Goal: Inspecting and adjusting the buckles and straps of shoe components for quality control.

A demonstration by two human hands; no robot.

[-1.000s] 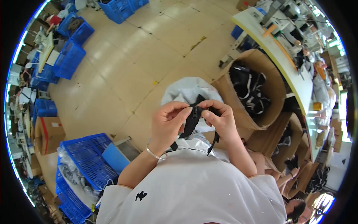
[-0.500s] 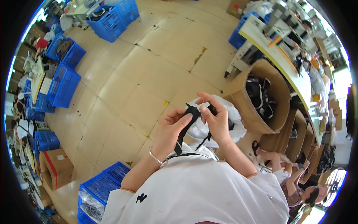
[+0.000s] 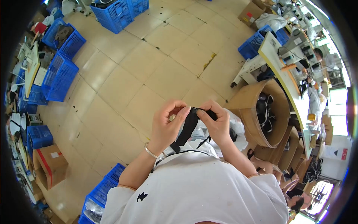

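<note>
Both hands meet in front of my chest on a black fabric strip (image 3: 188,128). My left hand (image 3: 168,122) pinches its upper end between thumb and forefinger, a metal bangle on that wrist. My right hand (image 3: 216,125) is closed on the same end, thumb pressed to it, with more black material bunched under the fingers. From there the strip hangs toward my white shirt, and a thin black cord (image 3: 203,142) dangles beside it. Behind my right hand lies a white plastic bag (image 3: 238,128) with dark items in it.
At right, a cardboard box (image 3: 244,108) of black items stands by a long worktable (image 3: 278,71). Another person (image 3: 266,166) sits at the lower right. Blue crates (image 3: 59,76) line the left side; another crate (image 3: 102,190) is near my left elbow. Tiled floor (image 3: 123,86) lies ahead.
My hands have come closer together; the right fingers, raised before, now close on the strip's upper end beside the left thumb. The surroundings have shifted slightly in view.
</note>
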